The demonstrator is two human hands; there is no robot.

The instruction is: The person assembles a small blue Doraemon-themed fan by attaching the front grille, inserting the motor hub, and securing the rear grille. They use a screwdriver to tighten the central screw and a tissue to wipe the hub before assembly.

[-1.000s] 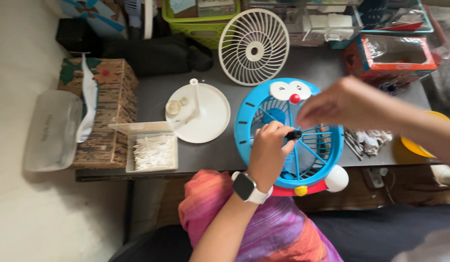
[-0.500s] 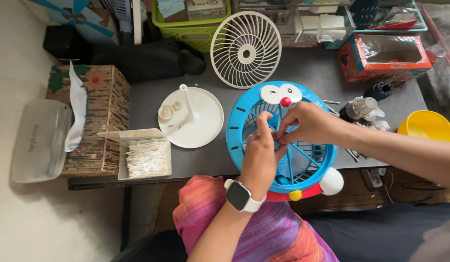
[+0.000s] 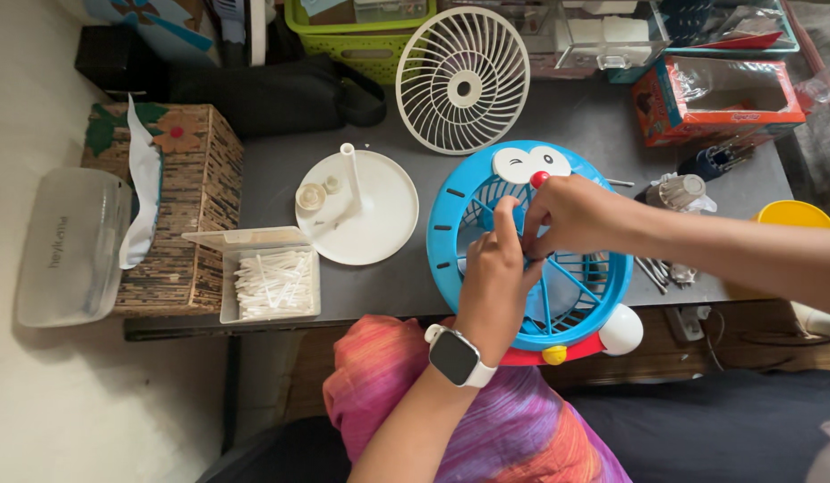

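A round blue fan cage (image 3: 444, 215) with a cartoon cat face, red nose, yellow bell and white ball foot lies flat at the table's front edge. My left hand (image 3: 493, 279), with a smartwatch (image 3: 457, 357) on the wrist, rests on the cage's middle, its fingers pinched at the hub. From the right, my right hand (image 3: 573, 215) meets it, fingertips closed on the same spot. The two hands touch. The small part between the fingers is hidden.
Left of the cage stand a white round base with a post (image 3: 366, 210) and an open clear box of cotton swabs (image 3: 270, 284). A white fan grille (image 3: 462, 82) leans behind. Woven tissue box (image 3: 178, 210), orange carton (image 3: 715, 100), yellow bowl (image 3: 791, 215), metal tools (image 3: 665, 268).
My right hand came down from above the cage and joined my left hand at the hub. The small black part seen in my left fingers one second ago is now covered.
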